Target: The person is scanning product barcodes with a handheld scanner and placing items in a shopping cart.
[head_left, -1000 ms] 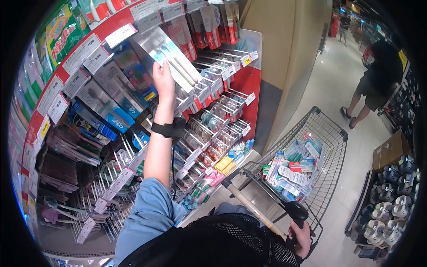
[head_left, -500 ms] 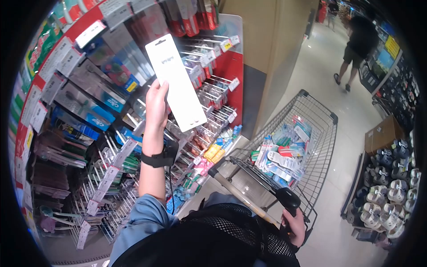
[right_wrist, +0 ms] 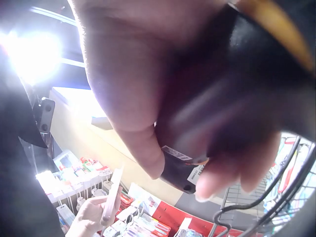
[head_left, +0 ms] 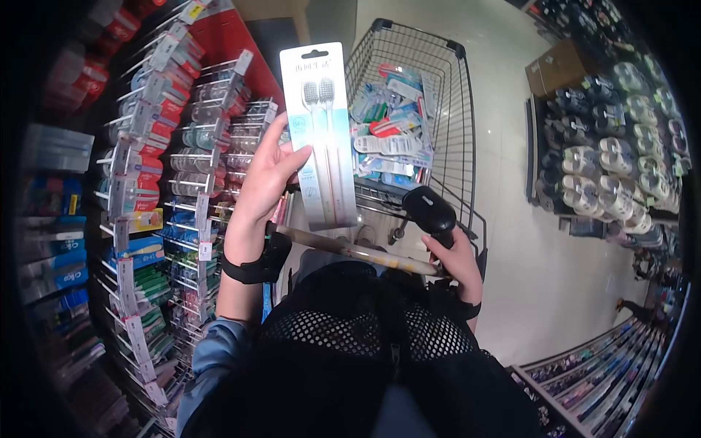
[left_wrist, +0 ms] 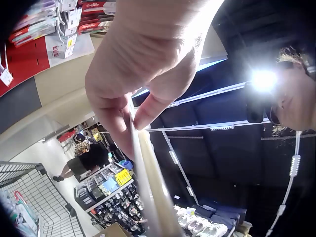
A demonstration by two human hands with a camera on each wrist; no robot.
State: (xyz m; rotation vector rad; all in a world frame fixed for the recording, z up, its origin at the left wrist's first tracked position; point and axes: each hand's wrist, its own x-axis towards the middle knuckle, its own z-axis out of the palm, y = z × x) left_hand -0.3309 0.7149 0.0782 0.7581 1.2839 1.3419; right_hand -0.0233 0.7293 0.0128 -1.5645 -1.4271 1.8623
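My left hand (head_left: 264, 182) pinches the edge of a blister pack of toothbrushes (head_left: 321, 139), thumb on its front. Two brush heads show through the clear front of the upright white and blue card in the head view. From the left wrist, the pack (left_wrist: 150, 182) appears edge-on between thumb and fingers. My right hand (head_left: 460, 263) grips the handle of a black handheld barcode scanner (head_left: 427, 210), just right of the pack and above the cart's push bar (head_left: 358, 252). In the right wrist view the scanner (right_wrist: 197, 108) fills much of the picture, fingers wrapped round it.
Beyond the pack stands a wire shopping cart (head_left: 458, 52), partly filled with packaged toothbrushes (head_left: 387, 146). Shelf hooks (head_left: 204, 204) with hanging oral-care packs line the left. Clogs (head_left: 617, 175) on a rack and a cardboard box (head_left: 558, 69) are at the right, past the tiled floor (head_left: 504, 292).
My left hand has drawn the pack from the shelf front to over the cart's near end, its brush side now facing me. My right hand has raised the scanner, and the view has turned right.
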